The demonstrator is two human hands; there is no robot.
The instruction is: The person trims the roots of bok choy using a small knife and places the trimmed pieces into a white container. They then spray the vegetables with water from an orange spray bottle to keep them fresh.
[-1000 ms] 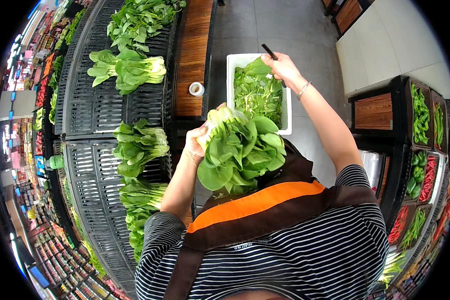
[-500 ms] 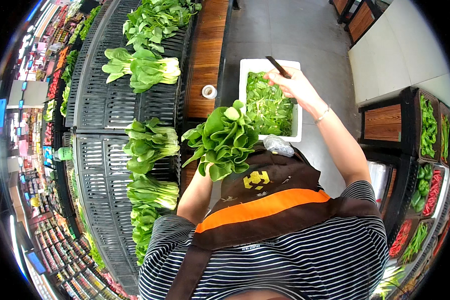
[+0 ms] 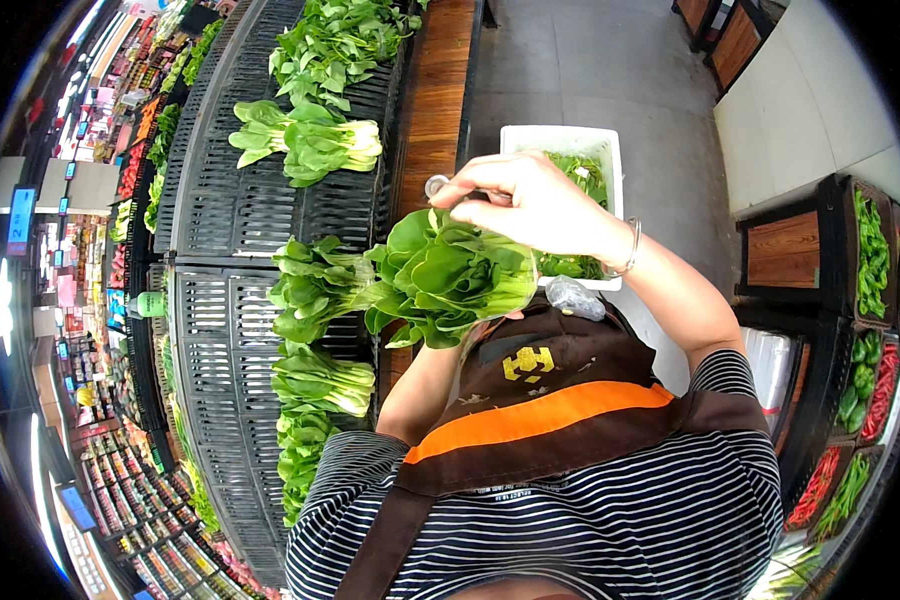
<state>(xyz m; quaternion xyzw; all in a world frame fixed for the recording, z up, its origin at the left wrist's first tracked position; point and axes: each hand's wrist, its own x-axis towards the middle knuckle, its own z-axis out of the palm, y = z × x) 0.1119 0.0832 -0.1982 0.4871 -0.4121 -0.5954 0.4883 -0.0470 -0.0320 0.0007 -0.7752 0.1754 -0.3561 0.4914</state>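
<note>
My left hand (image 3: 478,332) holds a leafy bunch of bok choy (image 3: 445,275) in front of the apron, stems to the right. The leaves hide most of that hand's fingers. My right hand (image 3: 555,205) is just above the bunch, fingers curled round a slim dark knife-like tool (image 3: 492,197), mostly covered by the hand. Behind my right hand, on the floor side, a white foam box (image 3: 615,190) contains loose green leaves (image 3: 582,172). A small clear plastic bag (image 3: 575,298) with something in it lies by the apron's top edge.
At left, a black slatted display rack (image 3: 220,225) carries several bok choy bunches (image 3: 330,145) and leafy greens (image 3: 335,45). A roll of tape (image 3: 436,186) sits on the wooden ledge (image 3: 435,105). Vegetable crates with red peppers (image 3: 882,390) stand at right.
My right hand has moved left and nearer, from over the foam box to above the bunch, still with the dark tool. The bunch has shifted slightly right, its stems now turned rightward.
</note>
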